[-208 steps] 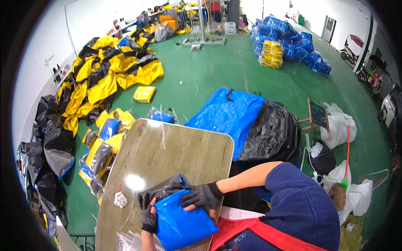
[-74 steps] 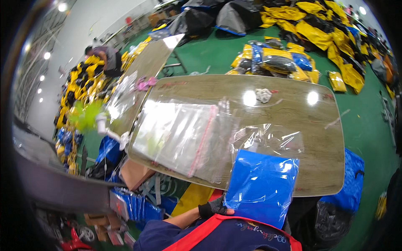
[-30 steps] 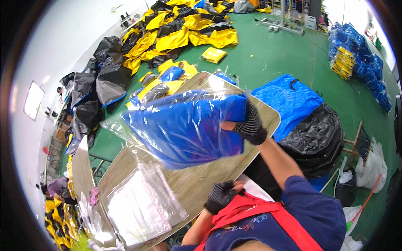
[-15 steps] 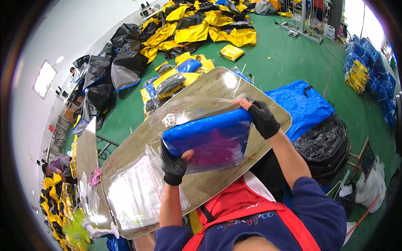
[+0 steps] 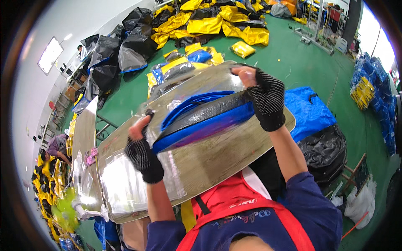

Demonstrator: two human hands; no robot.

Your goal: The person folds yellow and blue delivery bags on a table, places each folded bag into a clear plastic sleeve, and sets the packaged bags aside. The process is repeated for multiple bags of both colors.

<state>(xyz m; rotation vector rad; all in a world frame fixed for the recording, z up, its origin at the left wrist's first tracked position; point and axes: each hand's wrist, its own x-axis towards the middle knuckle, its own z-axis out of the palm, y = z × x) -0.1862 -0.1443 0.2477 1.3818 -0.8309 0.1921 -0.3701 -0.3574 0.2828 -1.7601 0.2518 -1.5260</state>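
Observation:
A folded blue-and-black coated-fabric bundle [image 5: 209, 118] in a clear plastic bag is held up over the wood-look tabletop [image 5: 222, 161]. My left hand [image 5: 144, 157], in a black dotted fingerless glove, grips the left end of the bag. At the other end, my right hand [image 5: 267, 98], gloved alike, grips the bag's upper right corner. The bundle's folded edges face upward, black between layers of blue. Motion blurs the bag's left side. A stack of clear flat plastic bags [image 5: 125, 184] lies on the table near my left forearm.
Packed yellow, blue and black bundles [image 5: 180, 67] lie beyond the table. A blue-and-black fabric piece [image 5: 307, 113] is to its right. Large piles of yellow and black fabric [image 5: 205, 25] cover the far floor. Another person [image 5: 57, 148] bends at far left beside a second table [image 5: 86, 142].
The bagged bundle has tipped, so its folded upper edge now shows instead of its broad blue face. My left hand has moved left and up; my right hand has shifted slightly.

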